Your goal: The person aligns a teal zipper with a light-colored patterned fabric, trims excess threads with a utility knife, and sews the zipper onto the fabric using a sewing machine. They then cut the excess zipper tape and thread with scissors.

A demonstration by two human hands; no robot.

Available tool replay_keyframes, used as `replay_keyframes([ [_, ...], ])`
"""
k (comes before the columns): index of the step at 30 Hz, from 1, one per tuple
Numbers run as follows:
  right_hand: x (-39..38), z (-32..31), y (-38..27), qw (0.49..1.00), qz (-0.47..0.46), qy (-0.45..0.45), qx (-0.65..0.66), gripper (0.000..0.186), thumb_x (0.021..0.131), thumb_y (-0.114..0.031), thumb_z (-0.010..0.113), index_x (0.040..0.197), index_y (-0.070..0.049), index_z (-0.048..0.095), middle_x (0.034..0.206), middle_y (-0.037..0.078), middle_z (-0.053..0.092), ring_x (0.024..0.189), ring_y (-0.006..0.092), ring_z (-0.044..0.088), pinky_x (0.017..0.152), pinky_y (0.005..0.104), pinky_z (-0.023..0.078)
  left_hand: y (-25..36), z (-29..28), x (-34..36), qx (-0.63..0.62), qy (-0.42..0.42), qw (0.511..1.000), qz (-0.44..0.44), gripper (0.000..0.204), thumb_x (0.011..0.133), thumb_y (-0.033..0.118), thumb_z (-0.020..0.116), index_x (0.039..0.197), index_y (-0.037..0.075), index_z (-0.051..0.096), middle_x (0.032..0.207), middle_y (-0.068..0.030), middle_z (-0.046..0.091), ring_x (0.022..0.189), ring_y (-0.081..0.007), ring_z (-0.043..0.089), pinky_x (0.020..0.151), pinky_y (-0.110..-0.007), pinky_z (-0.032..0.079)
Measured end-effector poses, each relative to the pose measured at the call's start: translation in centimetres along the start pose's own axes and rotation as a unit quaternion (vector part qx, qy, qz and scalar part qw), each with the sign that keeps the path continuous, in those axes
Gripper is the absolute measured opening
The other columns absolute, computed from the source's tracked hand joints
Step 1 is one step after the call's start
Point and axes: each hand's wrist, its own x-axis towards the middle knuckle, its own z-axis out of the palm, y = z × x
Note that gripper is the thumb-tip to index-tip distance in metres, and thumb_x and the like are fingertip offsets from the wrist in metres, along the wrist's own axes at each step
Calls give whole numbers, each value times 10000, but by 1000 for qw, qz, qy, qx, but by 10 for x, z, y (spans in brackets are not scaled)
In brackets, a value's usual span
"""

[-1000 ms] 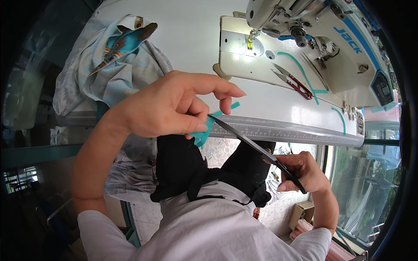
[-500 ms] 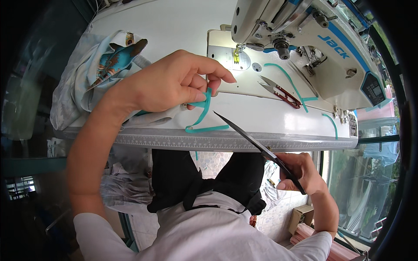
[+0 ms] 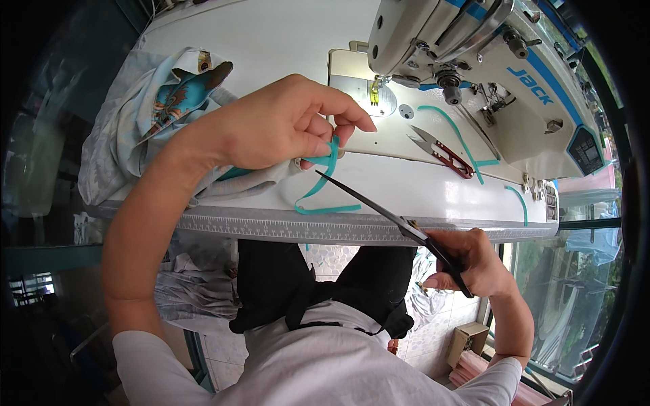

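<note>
My left hand [image 3: 281,128] pinches a narrow teal fabric strip [image 3: 313,196] between thumb and fingers, its index finger stretched to the right. The strip's loose end loops down onto the white table. Beneath this hand a light, patterned garment [image 3: 125,135] lies bunched, with a blue and brown print showing inside. In my right hand [image 3: 477,260], at the table's front edge, is a pair of black-handled scissors [image 3: 369,204]. Their blades look closed and point up-left, the tip close to the strip just below my left fingertips.
A white sewing machine [image 3: 467,47] stands at the right, its lit yellow presser foot [image 3: 374,91] beyond my left hand. Red-handled thread snips [image 3: 450,157] and teal scraps [image 3: 520,203] lie nearby. A grey ruler strip [image 3: 271,227] runs along the front edge.
The scissors' tip has moved left toward the teal strip. In the view, my left hand, the machine and the snips sit slightly farther right.
</note>
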Motion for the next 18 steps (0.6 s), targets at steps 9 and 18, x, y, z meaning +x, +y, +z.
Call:
replay_keyframes([
  [9, 1, 2, 3, 1000, 14, 12, 23, 668, 784, -153, 925, 1308, 114, 609, 676, -48, 450, 620, 38, 379, 519, 243, 287, 10, -4, 3, 16, 12, 999, -26, 551, 833, -173, 523, 1362, -43, 600, 997, -52, 600, 832, -105, 651, 773, -241, 569],
  [18, -27, -1, -23, 966, 90, 160, 180, 683, 759, -144, 926, 1308, 103, 604, 644, 33, 611, 463, 83, 535, 392, 245, 399, -23, -24, 5, -38, 131, 991, 6, 488, 866, -104, 606, 1352, -73, 588, 1050, -57, 595, 805, -114, 641, 745, -239, 543],
])
